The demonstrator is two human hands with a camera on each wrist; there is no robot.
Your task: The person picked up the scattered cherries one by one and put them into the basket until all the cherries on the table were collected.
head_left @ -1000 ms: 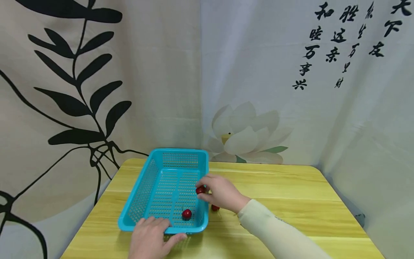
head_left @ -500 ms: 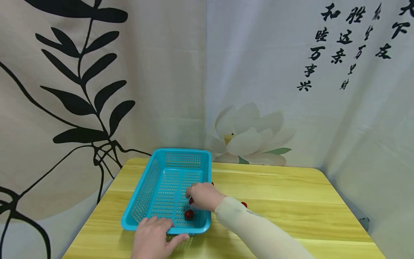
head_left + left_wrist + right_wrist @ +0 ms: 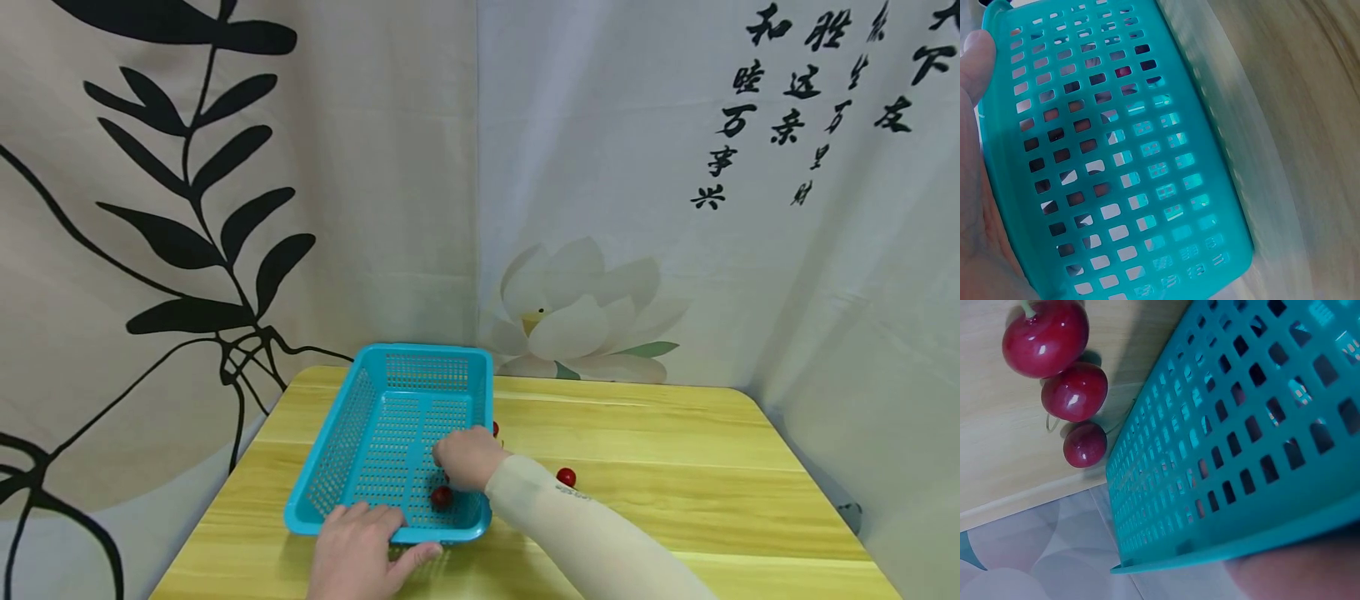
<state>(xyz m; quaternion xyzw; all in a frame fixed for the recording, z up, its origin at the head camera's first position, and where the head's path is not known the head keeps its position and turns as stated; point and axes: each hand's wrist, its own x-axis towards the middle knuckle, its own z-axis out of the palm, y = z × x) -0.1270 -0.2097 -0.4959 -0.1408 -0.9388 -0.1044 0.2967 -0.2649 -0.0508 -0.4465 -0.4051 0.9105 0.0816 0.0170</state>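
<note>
A blue plastic basket (image 3: 322, 450) with perforated walls stands on the wooden table. My left hand (image 3: 356, 550) grips its near rim, fingers over the edge and thumb outside. Inside the basket, near its front right corner, lies a dark red cherry (image 3: 442, 498). Just above that cherry is my right hand (image 3: 468, 458), reaching over the right wall with the fingers pointing down. Its fingertips are hidden, and I cannot tell whether they still pinch a cherry. The right wrist view shows the basket's outer wall (image 3: 1241, 456) with part of the right hand (image 3: 1310, 569) beyond the rim.
Outside the right wall, the right wrist view shows a large cherry (image 3: 1047, 337), a middle one (image 3: 1075, 392) and a smaller one (image 3: 1085, 445). In the head view, one cherry (image 3: 566, 477) lies beside the right sleeve (image 3: 592, 529). A printed curtain (image 3: 397, 208) hangs behind the table (image 3: 660, 450).
My right hand has moved from the basket's right rim to the left and down inside it, carrying a cherry that is now mostly hidden. The left hand keeps its grip on the near rim.
</note>
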